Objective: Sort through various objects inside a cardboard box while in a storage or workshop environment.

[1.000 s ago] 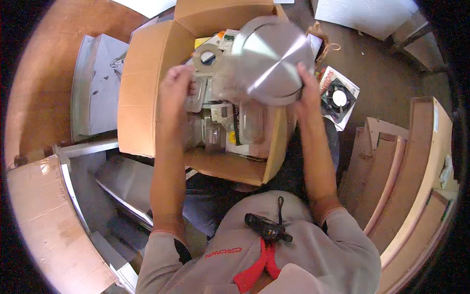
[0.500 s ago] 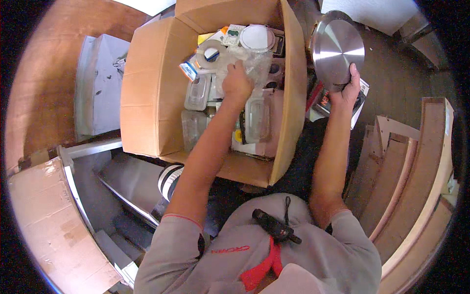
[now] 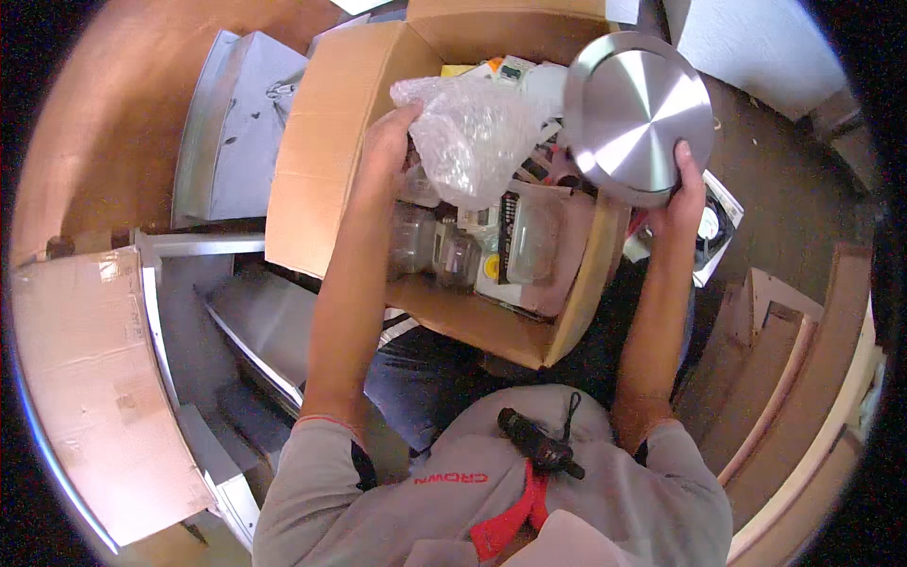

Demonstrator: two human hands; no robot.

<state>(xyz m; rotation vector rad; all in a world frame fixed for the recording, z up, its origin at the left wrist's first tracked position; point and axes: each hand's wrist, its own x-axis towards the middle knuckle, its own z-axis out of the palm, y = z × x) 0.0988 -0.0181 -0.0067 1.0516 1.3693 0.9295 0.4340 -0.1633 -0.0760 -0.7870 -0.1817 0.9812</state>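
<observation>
My left hand (image 3: pixel 391 134) grips the edge of a crumpled sheet of clear bubble wrap (image 3: pixel 477 142), lifted over the open cardboard box (image 3: pixel 321 151). In my right hand (image 3: pixel 688 194) is a round, shiny metal disc (image 3: pixel 642 118), held by its lower right edge with the thumb on its face. The disc overlaps the box's right side. Inside the box lie a clear plastic container (image 3: pixel 532 241), smaller clear containers (image 3: pixel 411 241) and packaged items, partly covered by the bubble wrap.
A grey metal box-shaped piece (image 3: pixel 246 132) rests on the wooden surface at left. Below it are a flattened cardboard piece (image 3: pixel 109 378) and a grey metal tray (image 3: pixel 265 321). Long brown panels (image 3: pixel 803 378) lean at right. A white-edged package (image 3: pixel 715 227) sits beside the box.
My left hand has lifted the bubble wrap from among the contents and moved left with it. The disc has come closer, over the box's right edge. The view has shifted slightly.
</observation>
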